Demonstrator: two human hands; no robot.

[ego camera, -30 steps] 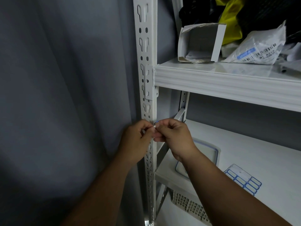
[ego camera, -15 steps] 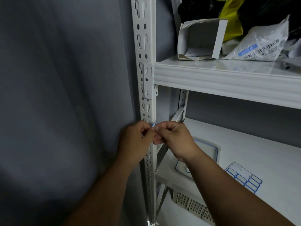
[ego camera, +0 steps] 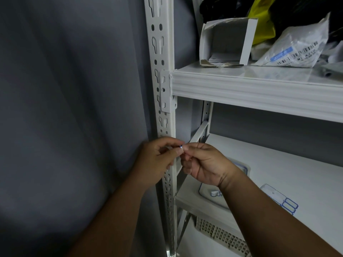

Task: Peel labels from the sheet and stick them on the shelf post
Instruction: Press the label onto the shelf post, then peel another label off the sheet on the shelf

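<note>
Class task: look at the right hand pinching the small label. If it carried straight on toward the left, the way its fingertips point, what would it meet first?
Probably the left hand: the right hand meets it fingertip to fingertip around the label. The shelf post stands just behind them; depth there is unclear.

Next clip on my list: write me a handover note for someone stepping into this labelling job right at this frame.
Left hand: fingers curled, pinching a small blue-edged white label in front of the white slotted metal shelf post.
Right hand: also pinching that label at its fingertips.
Label sheet with blue-bordered stickers: lies flat on the lower white shelf board, to the right of the right forearm, nobody touching it.
Done: one label is off the sheet and held at the post. No stuck label is visible on the post.
Left: press this label onto the post, then peel the next from the sheet.
</note>
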